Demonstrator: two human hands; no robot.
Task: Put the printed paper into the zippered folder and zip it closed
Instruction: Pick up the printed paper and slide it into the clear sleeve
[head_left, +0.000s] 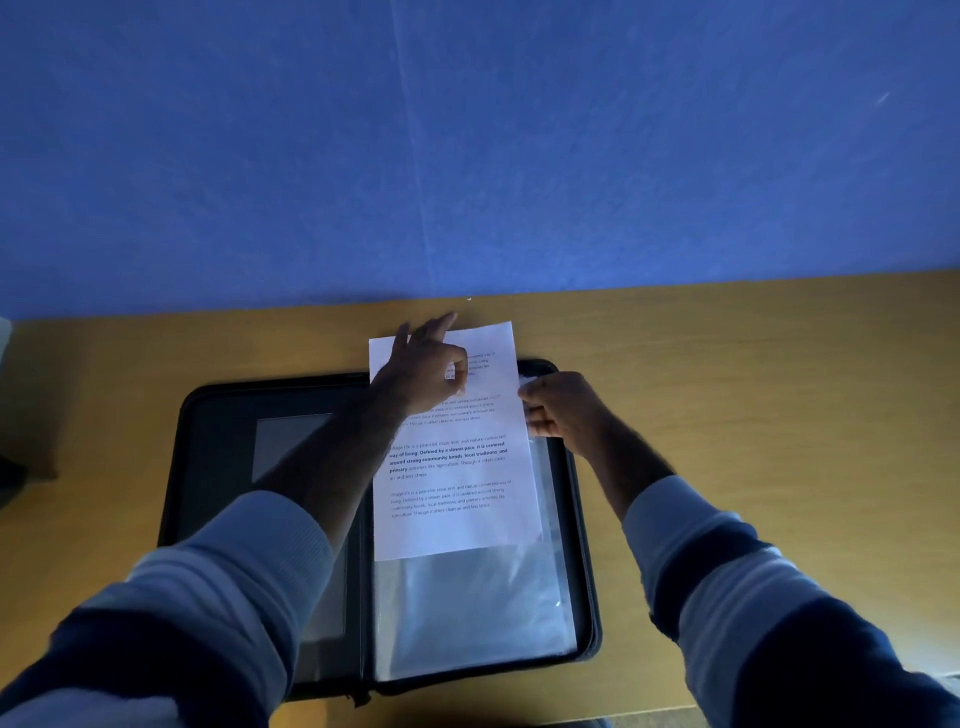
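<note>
A black zippered folder (218, 415) lies open flat on the wooden table. Its right half holds clear plastic sleeves (478, 608). The printed paper (457, 499), white with paragraphs of text, lies lengthwise over the right half, its far end sticking out past the folder's top edge. My left hand (423, 371) pinches the paper near its far end between thumb and forefinger, the other fingers spread. My right hand (558, 405) grips the top edge of a plastic sleeve at the paper's right side. Whether the paper's lower part is inside the sleeve is unclear.
The wooden table (753, 389) runs against a blue wall (467, 145) just beyond the folder. A dark object (10, 475) sits at the far left edge. The folder's left half has a flat inner pocket (291, 441).
</note>
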